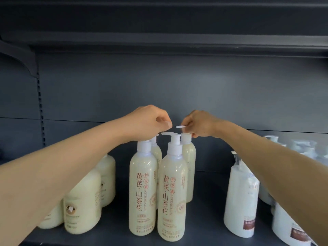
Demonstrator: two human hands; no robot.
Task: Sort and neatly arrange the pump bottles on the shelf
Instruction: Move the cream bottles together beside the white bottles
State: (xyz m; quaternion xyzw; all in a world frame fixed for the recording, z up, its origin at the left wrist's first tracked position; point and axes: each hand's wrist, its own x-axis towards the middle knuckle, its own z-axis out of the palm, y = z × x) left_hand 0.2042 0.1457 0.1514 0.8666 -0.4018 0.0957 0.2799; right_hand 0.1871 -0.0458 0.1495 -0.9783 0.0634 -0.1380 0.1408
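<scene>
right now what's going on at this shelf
A person is tidying pump bottles on a dark shelf. Both hands reach to the back pair in a cluster of four tall cream bottles: the left hand is at the pump of the back left bottle, and the right hand pinches the pump head of the back right bottle. The two front bottles stand upright, labels forward. Rounder cream bottles sit to the left, white ones to the right.
</scene>
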